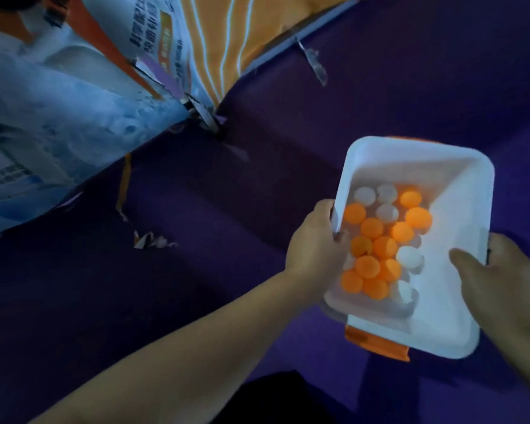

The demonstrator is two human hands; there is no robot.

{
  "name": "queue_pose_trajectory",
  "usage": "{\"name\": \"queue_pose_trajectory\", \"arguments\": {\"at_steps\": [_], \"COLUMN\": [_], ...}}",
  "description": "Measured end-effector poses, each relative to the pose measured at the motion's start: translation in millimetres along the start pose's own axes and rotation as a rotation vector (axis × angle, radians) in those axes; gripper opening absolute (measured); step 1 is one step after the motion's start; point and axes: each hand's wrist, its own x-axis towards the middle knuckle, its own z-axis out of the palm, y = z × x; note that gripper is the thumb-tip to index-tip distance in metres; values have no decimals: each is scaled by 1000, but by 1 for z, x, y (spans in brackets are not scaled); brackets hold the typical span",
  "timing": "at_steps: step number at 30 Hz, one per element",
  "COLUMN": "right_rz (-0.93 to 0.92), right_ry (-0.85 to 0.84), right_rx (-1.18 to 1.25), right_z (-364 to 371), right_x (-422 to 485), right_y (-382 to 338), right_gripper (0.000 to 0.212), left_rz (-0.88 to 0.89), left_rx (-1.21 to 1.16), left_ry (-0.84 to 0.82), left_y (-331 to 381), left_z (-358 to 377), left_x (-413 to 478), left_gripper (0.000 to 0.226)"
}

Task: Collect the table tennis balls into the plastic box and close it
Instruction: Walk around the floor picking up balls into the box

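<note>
A white plastic box [459, 301] with orange latches hangs above the purple floor at the right, tilted. Several orange and white table tennis balls [380, 246] lie piled in it, toward its left side. My left hand [315, 243] grips the box's left rim, thumb over the edge. My right hand [499, 286] holds the right rim, thumb inside the box. An orange latch [377, 344] shows under the near end. The box has no lid on it, and I see no lid.
A purple floor [257, 194] fills the middle. Printed blue and orange barrier panels [74, 102] stand at the upper left, with torn paper scraps [150, 240] at their foot. A dark shape sits at the bottom edge.
</note>
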Motion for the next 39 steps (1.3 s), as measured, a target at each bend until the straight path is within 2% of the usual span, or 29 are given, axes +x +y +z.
{"name": "queue_pose_trajectory", "arguments": {"at_steps": [5,9,18,22,27,32,36,39], "right_rz": [37,79,84,-25,-196,-324,-384,-404], "right_ry": [37,30,-98,-173,-295,-406,-441,-445], "right_rx": [-43,-83,-198,-281,-354,-349,-341,-341], "right_z": [-73,-132,-275,-329,-366,-371,-366,-361], "right_x": [-18,-52,-175,-235,-303,-374,-427,-465], "right_y": [-23,-67,-216,-271,-320,-348,-355,-351], "right_gripper": [14,17,24,24,23,15,11,12], "left_rz": [-14,-67,-112,-189,-300,-398,-424,-408], "left_rx": [0,-16,99,52,-19,-145,-209,-239], "left_ry": [-71,-96,-45,35,170,284,352,344], "left_y": [66,118,253,294,305,296,281,266], "left_z": [-10,-50,-212,-276,-332,-373,-400,-413], "left_x": [-27,-67,-188,-262,-356,-445,-505,-542], "left_gripper": [30,29,27,26,29,33,30,25]}}
